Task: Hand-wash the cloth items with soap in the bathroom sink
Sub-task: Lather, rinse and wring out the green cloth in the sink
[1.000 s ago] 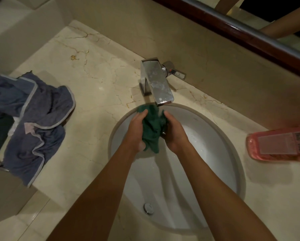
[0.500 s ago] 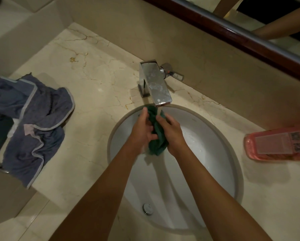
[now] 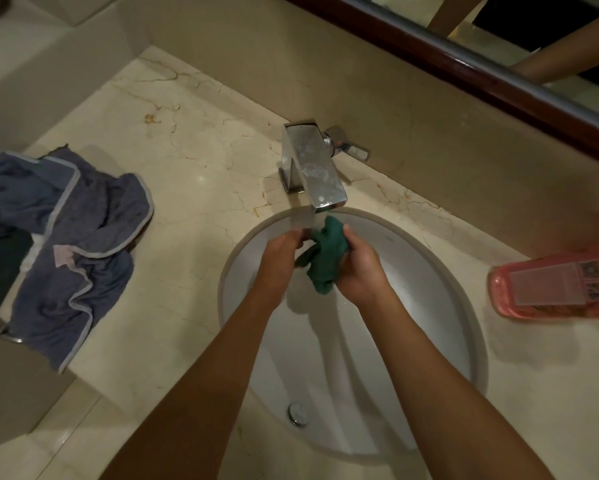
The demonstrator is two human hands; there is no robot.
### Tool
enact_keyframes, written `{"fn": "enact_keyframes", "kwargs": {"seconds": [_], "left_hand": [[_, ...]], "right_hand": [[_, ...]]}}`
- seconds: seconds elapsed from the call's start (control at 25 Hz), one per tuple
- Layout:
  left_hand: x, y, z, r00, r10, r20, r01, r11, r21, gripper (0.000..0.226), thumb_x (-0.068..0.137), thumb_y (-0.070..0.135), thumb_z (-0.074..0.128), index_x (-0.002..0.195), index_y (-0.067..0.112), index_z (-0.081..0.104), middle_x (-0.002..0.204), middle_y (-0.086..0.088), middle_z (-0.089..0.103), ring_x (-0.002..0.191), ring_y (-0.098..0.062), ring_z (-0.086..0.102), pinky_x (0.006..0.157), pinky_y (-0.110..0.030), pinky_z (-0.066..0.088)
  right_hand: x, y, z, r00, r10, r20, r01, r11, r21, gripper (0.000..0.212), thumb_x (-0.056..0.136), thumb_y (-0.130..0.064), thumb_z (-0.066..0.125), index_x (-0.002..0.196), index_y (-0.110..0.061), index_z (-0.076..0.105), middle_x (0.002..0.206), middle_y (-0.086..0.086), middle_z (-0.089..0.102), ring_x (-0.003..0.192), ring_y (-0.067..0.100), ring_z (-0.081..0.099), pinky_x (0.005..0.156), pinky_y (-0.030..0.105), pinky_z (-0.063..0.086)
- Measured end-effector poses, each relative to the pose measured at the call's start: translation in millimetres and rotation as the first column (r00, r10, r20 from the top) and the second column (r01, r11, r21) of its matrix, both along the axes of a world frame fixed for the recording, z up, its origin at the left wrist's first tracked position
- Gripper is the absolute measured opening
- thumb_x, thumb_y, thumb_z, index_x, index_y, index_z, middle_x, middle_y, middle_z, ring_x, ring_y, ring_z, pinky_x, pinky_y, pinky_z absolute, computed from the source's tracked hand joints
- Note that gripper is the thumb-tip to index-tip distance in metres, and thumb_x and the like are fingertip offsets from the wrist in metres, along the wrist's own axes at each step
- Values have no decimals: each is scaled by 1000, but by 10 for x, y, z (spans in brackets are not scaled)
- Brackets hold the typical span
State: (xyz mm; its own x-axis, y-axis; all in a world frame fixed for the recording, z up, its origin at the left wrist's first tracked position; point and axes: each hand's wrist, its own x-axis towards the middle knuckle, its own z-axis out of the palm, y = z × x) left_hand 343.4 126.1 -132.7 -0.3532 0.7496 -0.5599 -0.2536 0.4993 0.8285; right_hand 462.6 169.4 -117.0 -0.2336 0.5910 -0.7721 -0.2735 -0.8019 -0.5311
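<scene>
A: What changed?

B: Half a second ago the green cloth (image 3: 324, 259) was pressed tight between my palms; now it's opened out a little under the faucet (image 3: 313, 171), over the sink (image 3: 440, 271); left hand (image 3: 280, 259) pinches one edge, right hand (image 3: 358, 266) clutches the bunch.

A: Meaning?

B: Rinsing or rubbing, I'd judge; blue garment (image 3: 73, 244) waits on the counter.

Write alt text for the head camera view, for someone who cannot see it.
Two bare hands, left hand and right hand, grip a wet green cloth under the chrome faucet over a white oval sink. A blue garment lies crumpled on the marble counter at left; a pink soap bottle lies at right.
</scene>
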Motion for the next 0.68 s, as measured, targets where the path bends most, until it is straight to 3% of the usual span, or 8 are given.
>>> {"fn": "enact_keyframes", "kwargs": {"seconds": [0.12, 0.2, 0.24, 0.32, 0.44, 0.56, 0.68], "left_hand": [[58, -40, -15, 988, -114, 101, 109, 993, 49, 38, 109, 36, 35, 109, 20, 69, 110, -4, 72, 107, -16, 68, 85, -23, 54], [53, -98, 2, 983, -162, 90, 153, 983, 99, 44, 110, 38, 31, 104, 20, 70, 96, 1, 74, 90, -6, 71, 75, -16, 54], [41, -113, 12, 985, -167, 50, 161, 981, 107, 41, 110, 36, 34, 97, 20, 70, 87, 3, 73, 79, -4, 69, 68, -15, 53], [12, -104, 7, 982, -185, -47, 190, 975, 113, 29, 106, 29, 49, 87, 18, 68, 76, 4, 68, 65, -3, 65, 60, -17, 51], [-29, -63, -11, 964, -219, -149, 239, 961, 138, 16, 100, 23, 62, 89, 14, 66, 80, -3, 69, 71, -10, 67, 66, -24, 54], [-40, -34, 22, 977, -99, -188, 132, 977, 170, 16, 104, 22, 54, 96, 15, 65, 86, -1, 71, 72, -4, 68, 64, -20, 54], [-60, -19, 14, 979, -47, -196, 85, 977, 194, 18, 106, 21, 50, 96, 18, 64, 88, 0, 70, 77, -3, 69, 65, -22, 56]], "right_hand": [[-24, -8, 15, 961, -93, -260, 70, 993, -97, 46, 103, -44, 45, 115, -6, 67, 112, 19, 71, 112, 33, 65, 103, 48, 47], [-22, 25, 48, 948, -89, -306, 76, 996, -54, 48, 95, -48, 55, 117, -6, 68, 116, 20, 70, 112, 34, 66, 103, 48, 48], [-3, 46, 51, 952, -66, -297, 66, 998, -12, 44, 90, -41, 62, 115, -5, 67, 108, 19, 70, 103, 32, 69, 99, 47, 52], [33, 55, 26, 976, 10, -216, 7, 997, 76, 30, 88, -16, 68, 114, -3, 60, 96, 17, 67, 86, 27, 70, 91, 45, 57], [47, 41, -28, 995, 89, -45, -80, 981, 178, 27, 92, 8, 58, 116, -5, 61, 100, 17, 71, 89, 27, 71, 84, 39, 61], [70, 44, -78, 994, 94, 57, -104, 972, 211, 20, 97, -4, 59, 115, -6, 68, 106, 15, 75, 97, 26, 72, 85, 35, 60], [52, 52, -94, 958, 121, 261, -185, 954, 236, 18, 101, -18, 57, 103, -8, 72, 96, 12, 77, 90, 23, 73, 80, 33, 61]]}}
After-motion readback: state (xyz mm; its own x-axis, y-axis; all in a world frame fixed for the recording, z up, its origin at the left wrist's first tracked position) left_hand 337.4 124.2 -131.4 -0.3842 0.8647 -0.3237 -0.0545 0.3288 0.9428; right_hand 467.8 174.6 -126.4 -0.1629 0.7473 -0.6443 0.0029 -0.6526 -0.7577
